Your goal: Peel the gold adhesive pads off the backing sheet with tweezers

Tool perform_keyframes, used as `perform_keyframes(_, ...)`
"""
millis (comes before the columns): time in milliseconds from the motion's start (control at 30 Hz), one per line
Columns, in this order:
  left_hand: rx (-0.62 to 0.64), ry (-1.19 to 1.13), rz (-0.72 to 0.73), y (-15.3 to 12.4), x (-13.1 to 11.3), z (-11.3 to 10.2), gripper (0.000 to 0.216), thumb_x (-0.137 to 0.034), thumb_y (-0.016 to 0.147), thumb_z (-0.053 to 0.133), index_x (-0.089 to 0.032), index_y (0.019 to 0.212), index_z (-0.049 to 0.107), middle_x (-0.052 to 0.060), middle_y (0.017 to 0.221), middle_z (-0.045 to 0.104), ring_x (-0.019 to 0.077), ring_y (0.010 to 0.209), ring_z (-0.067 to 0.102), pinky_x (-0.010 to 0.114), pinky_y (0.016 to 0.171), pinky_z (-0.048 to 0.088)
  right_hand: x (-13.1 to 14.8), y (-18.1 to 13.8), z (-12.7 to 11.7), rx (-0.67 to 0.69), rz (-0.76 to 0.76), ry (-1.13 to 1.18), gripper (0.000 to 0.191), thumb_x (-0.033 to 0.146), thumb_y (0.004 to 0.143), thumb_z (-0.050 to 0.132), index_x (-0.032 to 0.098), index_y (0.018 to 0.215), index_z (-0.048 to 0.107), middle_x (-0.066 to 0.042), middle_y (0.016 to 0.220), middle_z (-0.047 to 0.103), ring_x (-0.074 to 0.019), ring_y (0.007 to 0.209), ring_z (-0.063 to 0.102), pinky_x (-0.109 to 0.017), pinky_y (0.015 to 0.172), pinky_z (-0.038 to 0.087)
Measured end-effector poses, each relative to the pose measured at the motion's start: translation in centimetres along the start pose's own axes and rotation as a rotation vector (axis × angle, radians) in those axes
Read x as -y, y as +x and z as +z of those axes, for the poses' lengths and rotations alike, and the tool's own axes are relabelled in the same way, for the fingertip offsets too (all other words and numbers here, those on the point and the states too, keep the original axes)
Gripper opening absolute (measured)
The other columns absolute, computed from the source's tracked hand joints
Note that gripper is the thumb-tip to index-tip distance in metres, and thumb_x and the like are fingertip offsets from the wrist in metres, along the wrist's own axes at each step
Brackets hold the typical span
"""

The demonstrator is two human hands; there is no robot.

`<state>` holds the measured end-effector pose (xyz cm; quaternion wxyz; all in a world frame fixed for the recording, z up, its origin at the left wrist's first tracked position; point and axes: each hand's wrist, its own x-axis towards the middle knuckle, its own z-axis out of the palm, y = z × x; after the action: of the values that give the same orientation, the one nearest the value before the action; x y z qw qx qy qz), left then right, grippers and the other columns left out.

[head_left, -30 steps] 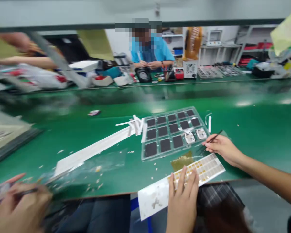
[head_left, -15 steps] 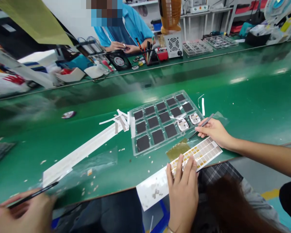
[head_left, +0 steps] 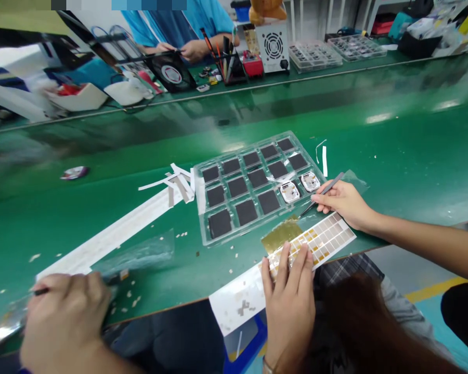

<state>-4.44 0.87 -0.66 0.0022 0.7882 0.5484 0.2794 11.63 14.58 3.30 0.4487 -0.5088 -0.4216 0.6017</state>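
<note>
Shifted since the earlier frame: a co-worker's hand at lower left, now farther right over the near table edge, fingers curled about a dark rod (mostly hidden). Both of the wearer's hands keep their places. Left hand: laid flat, fingers slightly spread, pressing on the sheet, which carries rows of small amber and grey pieces and overhangs the edge. Right hand: thumb and fingers pinched on the tweezers, whose tips point down beside the amber film; whether they touch it cannot be told. Just beyond lies the clear tray, three rows of dark squares, with two white parts ending the near row at right. Strips lie at the tray's left end.
</note>
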Motion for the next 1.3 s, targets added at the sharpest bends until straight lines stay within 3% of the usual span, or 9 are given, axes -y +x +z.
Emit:
perform_keyframes(400, -0.024, 0.033, -0.007, 0.0, -0.1, 0.2, 0.028, -0.020, 0.086, 0.049, -0.021, 0.112, 0.059, 0.001, 0.122, 0.061, 0.0218, 0.126, 0.043, 0.048, 0.115, 0.010, 0.0, -0.1, 0.1, 0.004, -0.002, -0.018, 0.030, 0.024, 0.058, 0.081, 0.015, 0.074, 0.057, 0.002, 0.051, 0.061, -0.0078, 0.043, 0.054, -0.020, 0.043, 0.043)
perform_keyframes(567, -0.075, 0.019, 0.006, 0.0, 0.0, 0.4, 0.029, -0.017, 0.088, 0.042, -0.022, 0.111, 0.059, 0.000, 0.120, 0.062, 0.0211, 0.125, 0.044, 0.047, 0.115, 0.010, 0.0, -0.1, 0.1, 0.000, 0.006, 0.008, 0.029, 0.025, 0.058, 0.081, 0.015, 0.070, 0.057, 0.003, 0.051, 0.060, -0.0069, 0.042, 0.051, -0.020, 0.042, 0.040)
perform_keyframes(800, -0.034, 0.038, -0.016, 0.0, -0.2, 0.4, 0.030, -0.017, 0.087, 0.045, -0.022, 0.113, 0.059, 0.000, 0.122, 0.061, 0.0216, 0.126, 0.043, 0.047, 0.115, 0.009, 0.9, -1.8, -0.8, -0.012, -0.034, 0.070, 0.029, 0.026, 0.061, 0.079, 0.016, 0.073, 0.055, 0.001, 0.060, 0.063, -0.0056, 0.044, 0.049, -0.018, 0.040, 0.035)
perform_keyframes(1000, -0.087, 0.082, -0.052, -0.2, -0.7, 0.9, 0.036, -0.022, 0.086, 0.050, -0.027, 0.122, 0.054, 0.000, 0.120, 0.062, 0.0220, 0.125, 0.045, 0.047, 0.115, 0.011, 0.4, -4.2, -1.8, -0.043, -0.045, -0.029, 0.030, 0.028, 0.064, 0.078, 0.019, 0.075, 0.052, 0.006, 0.049, 0.054, -0.0075, 0.041, 0.048, -0.020, 0.039, 0.034)
perform_keyframes(1300, -0.179, 0.080, -0.073, 0.2, -1.3, 1.7, 0.030, -0.028, 0.084, 0.055, -0.027, 0.114, 0.060, -0.001, 0.115, 0.065, 0.0257, 0.121, 0.049, 0.051, 0.113, 0.014, -0.8, -3.9, -1.4, 0.028, -0.020, -0.059, 0.030, 0.032, 0.065, 0.077, 0.020, 0.074, 0.051, 0.007, 0.047, 0.051, -0.0071, 0.040, 0.045, -0.019, 0.038, 0.031)
